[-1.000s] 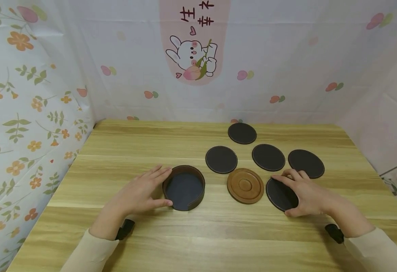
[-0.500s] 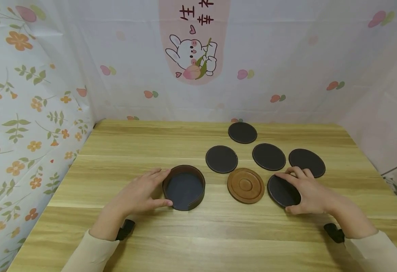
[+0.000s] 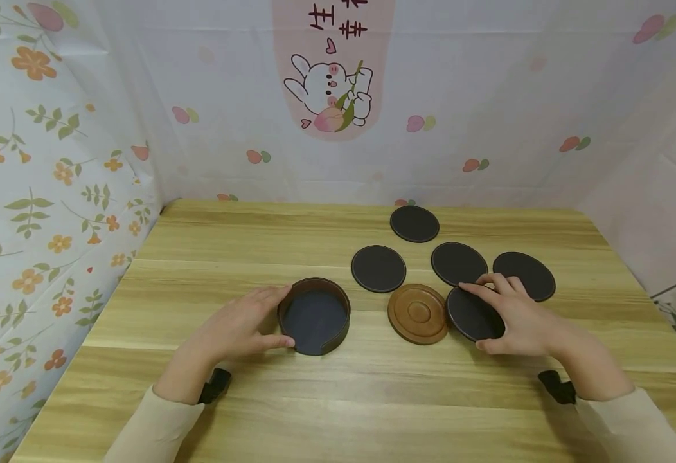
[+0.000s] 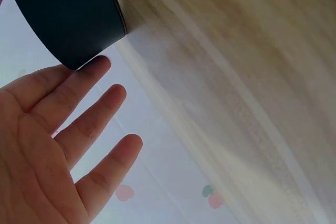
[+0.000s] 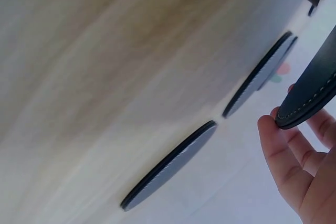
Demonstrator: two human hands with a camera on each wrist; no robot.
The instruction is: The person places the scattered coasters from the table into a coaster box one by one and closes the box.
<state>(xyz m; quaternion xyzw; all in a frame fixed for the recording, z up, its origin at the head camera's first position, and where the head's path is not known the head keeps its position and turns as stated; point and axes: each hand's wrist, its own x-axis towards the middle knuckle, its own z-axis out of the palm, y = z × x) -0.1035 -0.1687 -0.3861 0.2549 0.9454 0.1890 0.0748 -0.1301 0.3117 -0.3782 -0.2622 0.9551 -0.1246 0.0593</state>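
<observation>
- Basically, right hand [image 3: 520, 321] pinches a black disc [image 3: 474, 312] at its rim, thumb near side, fingers far side; disc looks lifted off the table [image 3: 315, 411], tilt hard to judge.
- Main risk: thin rim, fingertip grip. Uneven pressure could let the disc pivot or drop.
- Disc edge meets the right edge of the wooden disc [image 3: 418, 314] in the head view; can't tell if touching. Moving left too low could snag it and shove it along.
- Left hand [image 3: 240, 328] is spread wide at the round holder [image 3: 315, 319], thumb and straight fingertips against its wall, not wrapped round. Light contact, so a bump could slide or turn the holder.
- Left thumb sits by the near-side gap in the wall; a disc brought in there could hit it.
- If the disc reaches the holder off-centre, its edge could catch the rim and wedge at a slant.
- Right fingers pass close to the middle disc [image 3: 459, 263] and right-hand disc [image 3: 524, 278]; a sloppy swing could nudge either.
- Far disc [image 3: 414, 224] and left disc [image 3: 378, 268] lie flat, well away from both hands; low risk.
</observation>
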